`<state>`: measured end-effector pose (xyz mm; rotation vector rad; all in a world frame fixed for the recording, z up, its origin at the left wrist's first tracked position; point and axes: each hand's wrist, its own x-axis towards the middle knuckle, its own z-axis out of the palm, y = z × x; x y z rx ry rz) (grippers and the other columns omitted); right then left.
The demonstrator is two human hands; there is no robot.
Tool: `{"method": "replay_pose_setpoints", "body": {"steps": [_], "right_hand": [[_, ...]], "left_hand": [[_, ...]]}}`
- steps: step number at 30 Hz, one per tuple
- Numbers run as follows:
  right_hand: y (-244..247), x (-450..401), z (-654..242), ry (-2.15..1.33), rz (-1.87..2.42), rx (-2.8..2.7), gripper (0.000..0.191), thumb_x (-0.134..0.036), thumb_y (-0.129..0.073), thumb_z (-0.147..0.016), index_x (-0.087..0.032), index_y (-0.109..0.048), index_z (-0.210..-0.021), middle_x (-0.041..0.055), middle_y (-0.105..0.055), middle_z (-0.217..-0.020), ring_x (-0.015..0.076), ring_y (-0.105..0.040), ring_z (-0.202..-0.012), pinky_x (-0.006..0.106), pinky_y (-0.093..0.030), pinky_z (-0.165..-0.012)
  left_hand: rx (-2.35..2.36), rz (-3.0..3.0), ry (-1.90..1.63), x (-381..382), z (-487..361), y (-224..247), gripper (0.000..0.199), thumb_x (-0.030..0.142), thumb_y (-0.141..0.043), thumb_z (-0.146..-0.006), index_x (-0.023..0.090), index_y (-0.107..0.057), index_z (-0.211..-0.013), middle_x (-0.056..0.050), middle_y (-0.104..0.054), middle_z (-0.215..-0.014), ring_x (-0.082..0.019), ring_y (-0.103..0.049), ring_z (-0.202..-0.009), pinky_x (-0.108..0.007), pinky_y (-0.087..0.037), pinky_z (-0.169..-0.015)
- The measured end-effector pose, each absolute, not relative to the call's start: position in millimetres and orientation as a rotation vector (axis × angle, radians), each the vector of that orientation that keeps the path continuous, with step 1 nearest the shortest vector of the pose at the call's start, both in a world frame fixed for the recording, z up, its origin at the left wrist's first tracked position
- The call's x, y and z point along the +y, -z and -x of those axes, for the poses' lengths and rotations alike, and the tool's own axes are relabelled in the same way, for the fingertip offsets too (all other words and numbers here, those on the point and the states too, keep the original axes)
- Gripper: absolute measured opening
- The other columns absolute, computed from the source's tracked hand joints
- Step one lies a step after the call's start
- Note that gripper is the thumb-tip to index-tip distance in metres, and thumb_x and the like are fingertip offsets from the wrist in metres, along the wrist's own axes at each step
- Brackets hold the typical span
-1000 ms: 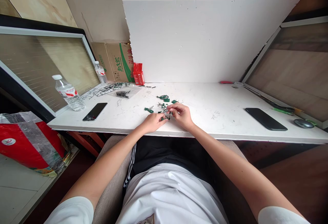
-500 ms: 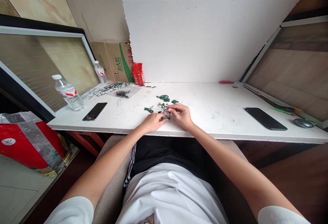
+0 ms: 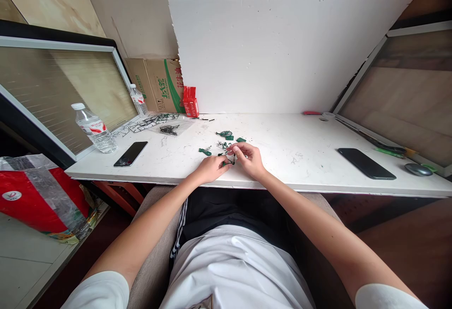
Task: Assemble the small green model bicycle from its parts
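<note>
My left hand [image 3: 212, 168] rests near the table's front edge, thumb and fingers pinched on a small dark green and black plastic part [image 3: 233, 159]. Close against it from the right is my right hand [image 3: 250, 160], its thumb and fingers drawn together just above that part. Whatever lies between the right fingertips is too small to make out. Just beyond the hands lie a grey-green cluster of small pieces [image 3: 223, 145], a green piece [image 3: 205, 151], a round green piece [image 3: 224, 134] and a flat green block [image 3: 241, 140].
On the white table [image 3: 282, 134] lie a phone [image 3: 131, 154] at left and a black phone [image 3: 366, 163] at right, near a mouse [image 3: 418, 170]. Black part frames [image 3: 151, 121], a plastic bag of dark pieces [image 3: 169, 130] and water bottles [image 3: 94, 129] stand or lie back left.
My right fingers have shifted slightly left and straightened a little above the small part. My left hand has stayed in place with its hold.
</note>
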<state>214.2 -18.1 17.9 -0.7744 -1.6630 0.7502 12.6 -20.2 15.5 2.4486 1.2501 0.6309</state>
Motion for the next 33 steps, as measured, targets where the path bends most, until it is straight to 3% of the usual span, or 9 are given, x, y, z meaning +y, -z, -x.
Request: {"method": "replay_pose_setpoints", "body": {"steps": [3, 6, 10, 14, 20, 25, 28, 31, 33], "right_hand": [[-17, -18, -214, -0.724, 0.8, -1.652, 0.036, -0.058, -0.067, -0.096, -0.024, -0.076, -0.102, 0.009, -0.08, -0.104, 0.0259, -0.078, -0.09, 0.033, -0.061, -0.062], [-15, -17, -213, -0.737, 0.786, -1.658, 0.04, -0.059, -0.061, -0.099, -0.025, -0.075, -0.115, 0.0091, -0.08, -0.11, 0.026, -0.079, -0.092, 0.033, -0.061, -0.062], [-16, -18, -214, -0.739, 0.775, -1.661, 0.045, -0.06, -0.051, -0.104, -0.026, -0.067, -0.129, 0.0101, -0.079, -0.117, 0.0259, -0.079, -0.096, 0.031, -0.058, -0.059], [-17, -19, -214, -0.68, 0.771, -1.608, 0.044, -0.059, -0.047, -0.105, -0.027, -0.059, -0.132, 0.0105, -0.078, -0.118, 0.0232, -0.078, -0.093, 0.029, -0.056, -0.059], [-19, -9, -224, -0.587, 0.81, -1.506, 0.035, -0.054, -0.041, -0.108, -0.027, -0.052, -0.126, 0.0043, -0.074, -0.091, 0.0192, -0.072, -0.074, 0.028, -0.049, -0.056], [-26, 7, -258, -0.459, 0.948, -1.659, 0.031, -0.044, -0.038, -0.109, -0.027, -0.048, -0.133, 0.0014, -0.07, -0.084, 0.017, -0.063, -0.063, 0.031, -0.049, -0.063], [-23, 20, -282, -0.361, 1.05, -1.738, 0.031, -0.037, -0.039, -0.106, -0.025, -0.05, -0.132, 0.0005, -0.067, -0.078, 0.0162, -0.055, -0.059, 0.03, -0.045, -0.061], [-14, 30, -294, -0.35, 1.106, -1.585, 0.028, -0.036, -0.038, -0.105, -0.023, -0.052, -0.125, -0.0008, -0.063, -0.072, 0.0159, -0.051, -0.055, 0.028, -0.042, -0.057], [-9, 34, -294, -0.378, 1.083, -1.48, 0.026, -0.036, -0.038, -0.105, -0.023, -0.052, -0.123, -0.0016, -0.063, -0.071, 0.0152, -0.052, -0.053, 0.027, -0.043, -0.056]], "left_hand": [[1.254, -2.453, -0.625, -21, -13, -17, 0.025, 0.043, -0.057, -0.1, 0.021, -0.069, -0.099, -0.004, -0.071, -0.082, -0.021, -0.065, -0.073, -0.028, -0.04, -0.066], [1.262, -2.447, -0.625, -22, -13, -17, 0.026, 0.045, -0.057, -0.1, 0.021, -0.069, -0.098, -0.004, -0.071, -0.081, -0.021, -0.065, -0.072, -0.028, -0.04, -0.066], [1.268, -2.449, -0.64, -22, -13, -15, 0.025, 0.045, -0.058, -0.1, 0.022, -0.069, -0.097, -0.004, -0.072, -0.082, -0.021, -0.065, -0.071, -0.028, -0.041, -0.066], [1.282, -2.467, -0.65, -23, -14, -15, 0.024, 0.044, -0.058, -0.1, 0.023, -0.07, -0.098, -0.003, -0.071, -0.081, -0.02, -0.064, -0.071, -0.028, -0.04, -0.066], [1.333, -2.466, -0.63, -27, -15, -18, 0.021, 0.043, -0.058, -0.098, 0.025, -0.066, -0.107, 0.001, -0.067, -0.075, -0.019, -0.061, -0.067, -0.028, -0.037, -0.062], [1.415, -2.517, -0.654, -29, -17, -18, 0.03, 0.045, -0.062, -0.096, 0.025, -0.061, -0.118, 0.003, -0.065, -0.067, -0.02, -0.065, -0.066, -0.027, -0.041, -0.064], [1.417, -2.638, -0.847, -38, -18, -28, 0.025, 0.042, -0.055, -0.101, 0.022, -0.062, -0.116, 0.003, -0.062, -0.062, -0.019, -0.065, -0.059, -0.027, -0.044, -0.063], [1.191, -2.707, -1.322, -64, -14, -58, 0.019, 0.035, -0.05, -0.105, 0.021, -0.063, -0.107, 0.003, -0.061, -0.06, -0.015, -0.062, -0.055, -0.025, -0.046, -0.061], [1.035, -2.592, -1.655, -88, -8, -84, 0.02, 0.038, -0.055, -0.104, 0.021, -0.063, -0.112, 0.002, -0.068, -0.071, -0.012, -0.064, -0.059, -0.024, -0.05, -0.063]]}}
